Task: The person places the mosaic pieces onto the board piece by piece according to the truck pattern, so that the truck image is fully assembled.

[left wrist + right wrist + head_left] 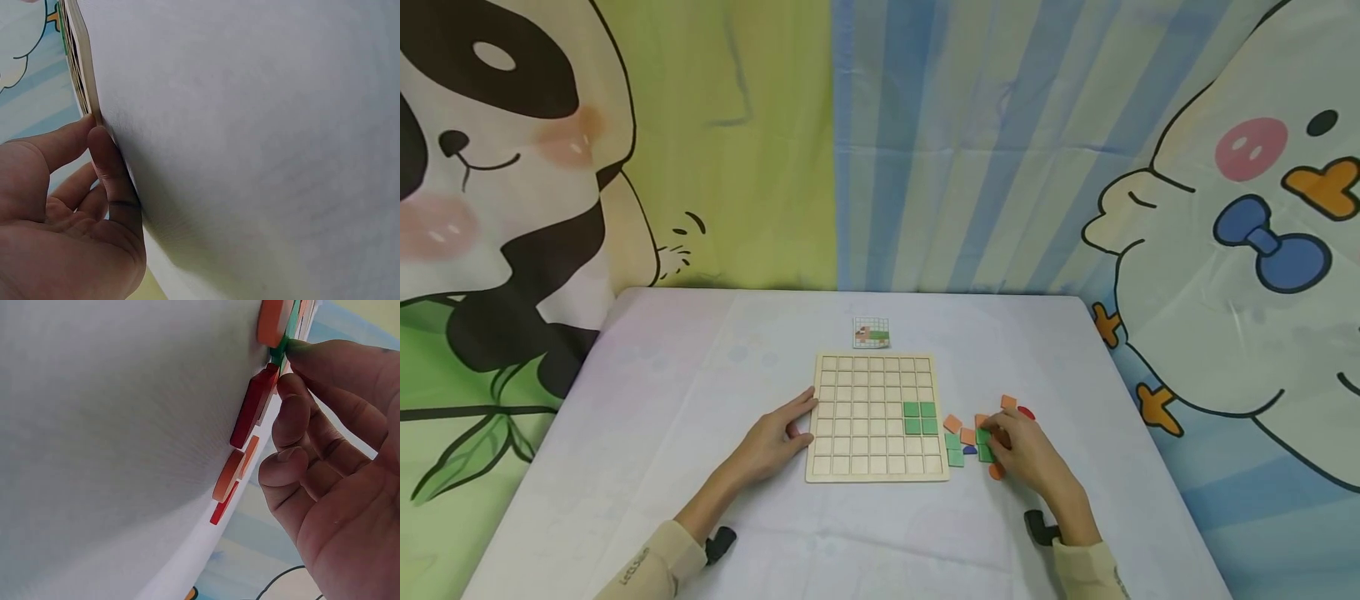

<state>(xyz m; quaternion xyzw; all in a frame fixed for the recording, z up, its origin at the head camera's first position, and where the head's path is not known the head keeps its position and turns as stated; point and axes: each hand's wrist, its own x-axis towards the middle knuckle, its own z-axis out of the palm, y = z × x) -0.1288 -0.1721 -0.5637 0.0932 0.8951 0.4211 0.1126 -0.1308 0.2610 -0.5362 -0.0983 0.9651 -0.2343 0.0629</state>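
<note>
Four green squares (920, 418) sit in a block toward the right side of a pale gridded board (857, 433) on a white-covered surface (820, 542), seen from the head camera. A person's left hand (767, 443) steadies the board's left edge, thumb and forefinger parted and touching the wood. To the board's right, the right hand (1028, 450) hangs low over loose pieces, its fingers drawn narrow at a green piece (984, 450). Orange squares (952, 423), a blue piece (970, 450), a red piece (1026, 412) and a round orange piece (996, 472) lie around it; another green piece (954, 457) lies just beside the board. A small printed card (871, 333) lies beyond the far edge, before a cartoon backdrop (760, 150).

At the left wrist, the tips of the thumb and a finger touch the board's outer edge.

At the right wrist, a fingertip touches green among orange and red pieces, the other fingers bent toward the palm; whether the piece is pinched cannot be told.
</note>
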